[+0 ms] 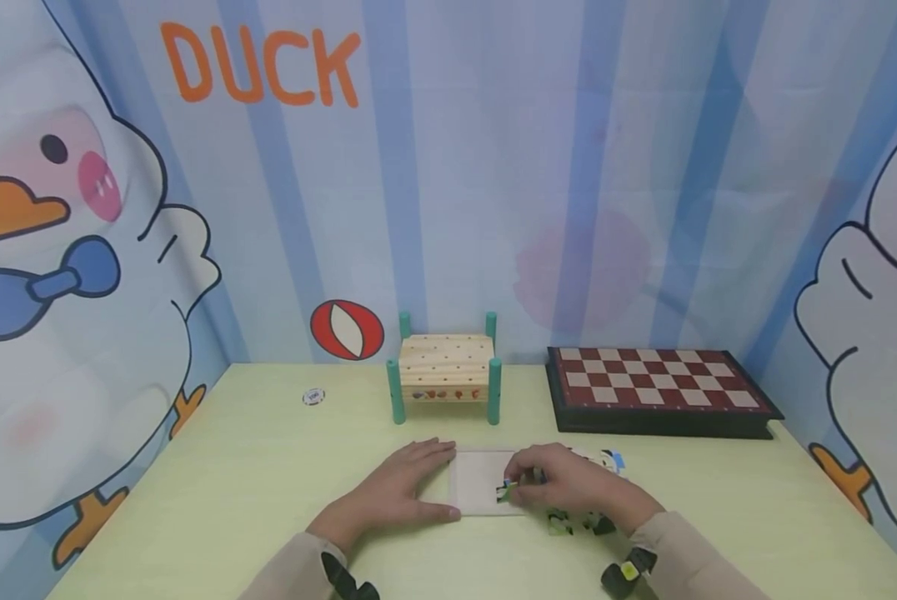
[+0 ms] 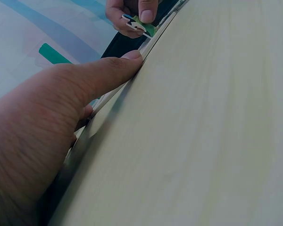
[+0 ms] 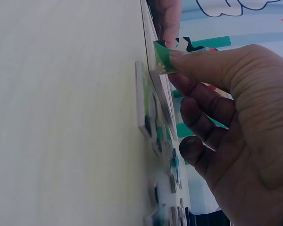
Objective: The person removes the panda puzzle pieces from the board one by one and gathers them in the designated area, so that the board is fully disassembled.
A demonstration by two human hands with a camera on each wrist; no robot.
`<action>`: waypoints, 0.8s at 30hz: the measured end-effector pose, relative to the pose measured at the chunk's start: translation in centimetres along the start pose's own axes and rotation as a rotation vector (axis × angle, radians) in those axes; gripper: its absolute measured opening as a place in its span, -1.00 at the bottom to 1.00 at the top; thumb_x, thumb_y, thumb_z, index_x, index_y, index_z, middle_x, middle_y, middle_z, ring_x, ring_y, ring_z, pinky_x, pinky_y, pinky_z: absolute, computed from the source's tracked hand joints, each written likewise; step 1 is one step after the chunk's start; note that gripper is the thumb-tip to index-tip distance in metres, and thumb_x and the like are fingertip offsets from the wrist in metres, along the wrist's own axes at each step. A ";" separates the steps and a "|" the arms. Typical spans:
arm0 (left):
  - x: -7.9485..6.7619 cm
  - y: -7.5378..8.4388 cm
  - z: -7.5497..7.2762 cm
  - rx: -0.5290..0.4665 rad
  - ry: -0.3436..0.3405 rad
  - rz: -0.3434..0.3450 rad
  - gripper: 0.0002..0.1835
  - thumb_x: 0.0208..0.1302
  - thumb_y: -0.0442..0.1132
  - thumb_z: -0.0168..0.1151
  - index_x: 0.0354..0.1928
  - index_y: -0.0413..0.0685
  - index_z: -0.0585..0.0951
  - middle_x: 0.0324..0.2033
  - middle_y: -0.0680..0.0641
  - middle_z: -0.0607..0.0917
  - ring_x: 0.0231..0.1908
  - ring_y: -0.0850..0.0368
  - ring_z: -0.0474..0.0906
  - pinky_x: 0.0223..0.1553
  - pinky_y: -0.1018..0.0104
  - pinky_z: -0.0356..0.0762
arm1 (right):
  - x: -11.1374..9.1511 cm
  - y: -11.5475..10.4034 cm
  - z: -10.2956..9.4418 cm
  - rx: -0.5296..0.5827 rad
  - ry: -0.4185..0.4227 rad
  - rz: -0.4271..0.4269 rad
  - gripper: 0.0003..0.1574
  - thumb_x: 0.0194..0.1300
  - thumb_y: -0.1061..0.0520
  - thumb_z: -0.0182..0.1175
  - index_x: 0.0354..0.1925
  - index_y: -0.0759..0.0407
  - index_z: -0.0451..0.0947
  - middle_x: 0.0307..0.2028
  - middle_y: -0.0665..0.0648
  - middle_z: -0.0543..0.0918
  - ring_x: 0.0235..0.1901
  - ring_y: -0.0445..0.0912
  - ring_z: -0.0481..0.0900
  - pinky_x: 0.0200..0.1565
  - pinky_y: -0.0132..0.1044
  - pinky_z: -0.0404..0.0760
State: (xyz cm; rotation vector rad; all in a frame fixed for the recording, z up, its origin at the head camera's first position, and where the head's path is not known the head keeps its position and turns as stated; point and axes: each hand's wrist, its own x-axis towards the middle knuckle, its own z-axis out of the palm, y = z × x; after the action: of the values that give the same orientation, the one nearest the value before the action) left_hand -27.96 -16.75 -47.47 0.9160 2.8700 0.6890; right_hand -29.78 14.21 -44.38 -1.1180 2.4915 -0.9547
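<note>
A pale, flat puzzle board (image 1: 480, 479) lies on the table in front of me. My left hand (image 1: 388, 492) rests at its left side, fingers extended toward the far corner and thumb touching the near corner. Over the board's right part, my right hand (image 1: 572, 482) pinches a jigsaw puzzle piece (image 1: 503, 492) between thumb and fingers. That piece shows green with a small flower in the right wrist view and is tilted off the board. Loose puzzle pieces (image 1: 559, 523) lie right of the board, partly hidden under the right hand.
Behind the board stands a small wooden toy bed (image 1: 447, 362) with green posts. A chessboard box (image 1: 662, 387) lies at the back right. At the back left is a round chip (image 1: 313, 397). A duck-printed curtain (image 1: 463, 167) rises behind the table (image 1: 268, 467).
</note>
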 end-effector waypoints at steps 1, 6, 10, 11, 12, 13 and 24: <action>0.0 0.0 0.0 -0.002 -0.002 0.000 0.01 0.12 0.55 0.13 0.53 0.19 0.27 0.51 0.19 0.23 0.53 0.05 0.00 0.52 -0.08 -0.08 | 0.0 0.0 0.0 0.002 -0.002 -0.003 -0.87 0.39 -0.07 0.29 -0.11 -0.16 0.66 -0.23 -0.21 0.64 -0.24 -0.23 0.55 -0.19 -0.29 0.60; -0.1 -0.1 0.1 0.003 -0.005 -0.001 0.01 0.13 0.56 0.10 0.53 0.21 0.27 0.51 0.20 0.22 0.54 0.06 -0.01 0.52 -0.08 -0.07 | 0.0 -0.1 0.0 -0.004 0.011 -0.018 -0.89 0.41 -0.06 0.27 -0.12 -0.17 0.67 -0.24 -0.22 0.66 -0.31 -0.25 0.52 -0.25 -0.33 0.58; -0.1 -0.1 0.0 0.008 -0.002 0.005 0.00 0.14 0.56 0.11 0.53 0.20 0.27 0.51 0.20 0.22 0.54 0.06 -0.01 0.52 -0.08 -0.07 | 0.0 -0.4 -0.1 -0.010 0.030 -0.006 -0.85 0.42 -0.05 0.27 -0.07 -0.13 0.67 -0.24 -0.23 0.67 -0.28 -0.26 0.55 -0.22 -0.33 0.59; -0.1 0.0 0.0 0.010 -0.002 0.006 0.00 0.14 0.55 0.11 0.53 0.19 0.27 0.51 0.20 0.22 0.54 0.06 -0.01 0.52 -0.07 -0.07 | 0.0 -0.5 -0.2 -0.011 0.034 -0.001 -0.83 0.42 -0.04 0.27 -0.06 -0.12 0.67 -0.24 -0.23 0.67 -0.27 -0.26 0.56 -0.22 -0.32 0.60; -0.1 -0.1 0.0 0.009 -0.001 0.009 0.00 0.15 0.54 0.12 0.53 0.18 0.27 0.51 0.19 0.22 0.53 0.06 0.00 0.52 -0.08 -0.07 | 0.0 -0.5 -0.2 -0.009 0.038 0.005 -0.82 0.42 -0.04 0.27 -0.05 -0.11 0.67 -0.24 -0.23 0.67 -0.26 -0.27 0.58 -0.21 -0.32 0.61; -0.1 -0.1 0.0 0.012 0.000 0.010 0.00 0.15 0.54 0.12 0.53 0.18 0.27 0.51 0.18 0.23 0.53 0.05 0.00 0.52 -0.08 -0.07 | -0.1 -0.6 -0.2 -0.008 0.042 0.011 -0.82 0.41 -0.05 0.27 -0.04 -0.11 0.66 -0.24 -0.23 0.67 -0.25 -0.26 0.59 -0.21 -0.32 0.61; 0.0 0.0 0.0 0.013 -0.004 0.006 0.00 0.15 0.55 0.11 0.53 0.19 0.27 0.51 0.20 0.22 0.54 0.06 0.00 0.52 -0.07 -0.07 | -1.1 -0.3 -0.8 -0.010 0.092 0.053 -0.89 0.42 -0.08 0.26 -0.11 -0.23 0.67 -0.27 -0.24 0.68 -0.29 -0.24 0.57 -0.25 -0.32 0.61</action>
State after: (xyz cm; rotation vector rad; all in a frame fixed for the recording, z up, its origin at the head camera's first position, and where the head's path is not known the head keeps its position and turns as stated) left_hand -27.96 -16.80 -47.46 0.9272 2.8728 0.6686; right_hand -29.18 15.25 -43.60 -1.0275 2.5878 -1.0018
